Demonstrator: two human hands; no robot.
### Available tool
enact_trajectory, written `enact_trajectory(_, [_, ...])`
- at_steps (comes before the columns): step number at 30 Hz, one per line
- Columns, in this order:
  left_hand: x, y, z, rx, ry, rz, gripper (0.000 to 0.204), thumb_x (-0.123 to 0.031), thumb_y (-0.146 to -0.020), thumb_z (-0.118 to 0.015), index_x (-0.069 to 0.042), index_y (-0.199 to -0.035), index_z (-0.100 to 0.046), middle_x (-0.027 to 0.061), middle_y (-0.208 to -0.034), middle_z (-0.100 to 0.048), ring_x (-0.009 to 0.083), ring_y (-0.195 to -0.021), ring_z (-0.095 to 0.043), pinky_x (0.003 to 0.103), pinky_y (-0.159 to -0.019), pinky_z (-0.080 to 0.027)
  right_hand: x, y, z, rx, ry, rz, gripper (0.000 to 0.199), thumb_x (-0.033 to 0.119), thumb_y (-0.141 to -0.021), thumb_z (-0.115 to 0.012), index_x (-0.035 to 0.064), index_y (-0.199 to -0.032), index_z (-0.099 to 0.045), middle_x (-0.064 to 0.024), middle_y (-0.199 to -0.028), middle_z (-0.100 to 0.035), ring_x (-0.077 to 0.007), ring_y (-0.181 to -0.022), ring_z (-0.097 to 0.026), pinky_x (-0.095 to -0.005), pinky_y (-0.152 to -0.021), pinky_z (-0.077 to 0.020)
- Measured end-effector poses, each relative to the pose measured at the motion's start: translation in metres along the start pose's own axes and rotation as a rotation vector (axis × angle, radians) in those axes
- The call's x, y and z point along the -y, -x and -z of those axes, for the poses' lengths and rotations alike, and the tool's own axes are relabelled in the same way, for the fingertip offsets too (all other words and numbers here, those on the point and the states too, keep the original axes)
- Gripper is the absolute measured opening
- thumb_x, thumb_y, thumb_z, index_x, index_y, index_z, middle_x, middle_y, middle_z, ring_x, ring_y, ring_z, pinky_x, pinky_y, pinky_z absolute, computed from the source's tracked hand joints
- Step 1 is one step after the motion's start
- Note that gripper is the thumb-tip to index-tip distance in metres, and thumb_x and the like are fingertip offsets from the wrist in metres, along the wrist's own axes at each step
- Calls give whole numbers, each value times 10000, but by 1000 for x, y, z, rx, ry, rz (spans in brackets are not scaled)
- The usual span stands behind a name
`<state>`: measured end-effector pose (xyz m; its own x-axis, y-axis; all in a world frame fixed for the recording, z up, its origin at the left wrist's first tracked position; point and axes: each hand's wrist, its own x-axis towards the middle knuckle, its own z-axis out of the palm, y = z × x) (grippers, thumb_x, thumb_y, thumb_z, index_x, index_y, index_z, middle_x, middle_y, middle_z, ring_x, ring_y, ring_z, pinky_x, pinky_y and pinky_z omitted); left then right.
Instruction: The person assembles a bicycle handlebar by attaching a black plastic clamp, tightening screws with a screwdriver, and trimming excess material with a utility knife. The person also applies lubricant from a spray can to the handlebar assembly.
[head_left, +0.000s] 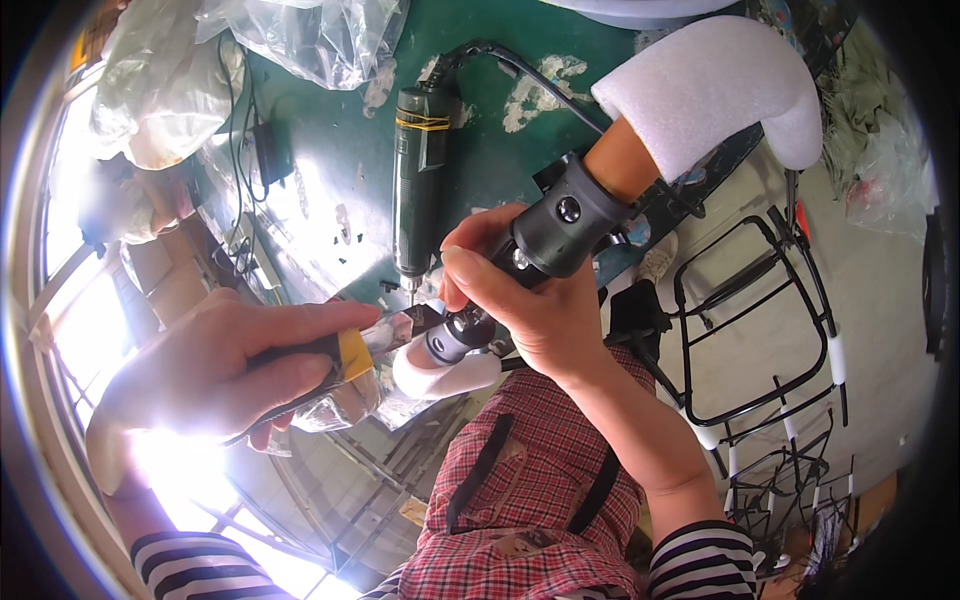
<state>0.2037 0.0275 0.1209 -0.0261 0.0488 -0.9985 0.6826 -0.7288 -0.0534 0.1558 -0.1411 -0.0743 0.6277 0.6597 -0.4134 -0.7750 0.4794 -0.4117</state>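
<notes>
Black tube joint (578,240), head view: sat right of centre, held across the line of the green desk's (485,165) slanting right edge. Its upper end took an orange-brown tube, with white foam (715,80) reaching past that edge over the floor side. Open room: a green patch between joint and dark power driver (422,190), crossed higher up by the driver's cable (535,80). Driver lay lengthwise, bit toward the worker, close to both hands. Plastic bags (165,80) took up the far left; black tube frames (760,290) stood on the floor at right.

Joint was inside the right grip (548,322), which was clamped on its narrower middle, thumb along the near side, fingers behind. Left grip (235,345) was closed round a black-and-yellow hand tool (354,354), its front near the joint's lower end; couldn't tell if they touched.

Right forearm rose from lower right, angled up-left. Left came in from lower left, wrist bent, index finger stretched forward along the tool, thumb below.
</notes>
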Motion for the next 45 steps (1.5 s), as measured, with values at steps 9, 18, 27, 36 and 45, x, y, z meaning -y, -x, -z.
enact_trajectory(9, [1, -2, 1, 50, 31, 29, 504, -316, -986, -518, -52, -1415, -494, 30, -633, -632, 127, -546, -655, 254, -513, -538, -5, -1, 1, -16, -35, 0, 105, 73, -874, -699, 13, -951, -658, -50, -761, -676, -110, -701, -662, -256, -667, -529])
enact_trajectory(18, [-7, 11, -8, -33, -17, 21, 455, -127, -964, -475, -104, -1417, -511, 47, -681, -674, 129, -556, -660, 267, -589, -555, -3, -1, 1, -42, -21, 1, 116, 124, -862, -726, 28, -916, -687, -31, -746, -688, -88, -696, -670, -232, -653, -524])
enact_trajectory(27, [-3, 6, -13, -64, 51, 20, 451, -119, -967, -485, -79, -1416, -506, 53, -732, -690, 101, -552, -634, 253, -563, -536, -3, -1, 0, -34, -33, 7, 129, 136, -862, -727, 25, -912, -685, -33, -746, -687, -94, -697, -670, -239, -665, -524])
enact_trajectory(36, [-12, 7, -11, -59, -45, 45, 472, -237, -985, -499, -50, -1419, -487, 10, -607, -602, 110, -529, -641, 256, -523, -535, -3, -1, 0, -41, -33, -7, 143, 141, -856, -732, 20, -913, -682, -41, -755, -692, -101, -706, -677, -247, -678, -534])
enact_trajectory(45, [-14, 5, -7, -16, -20, 92, 468, -230, -982, -501, -40, -1409, -496, 17, -623, -615, 113, -538, -647, 257, -528, -539, -3, -1, 1, -34, -45, 8, 136, 123, -850, -735, 16, -912, -679, -42, -756, -695, -102, -703, -680, -250, -678, -542])
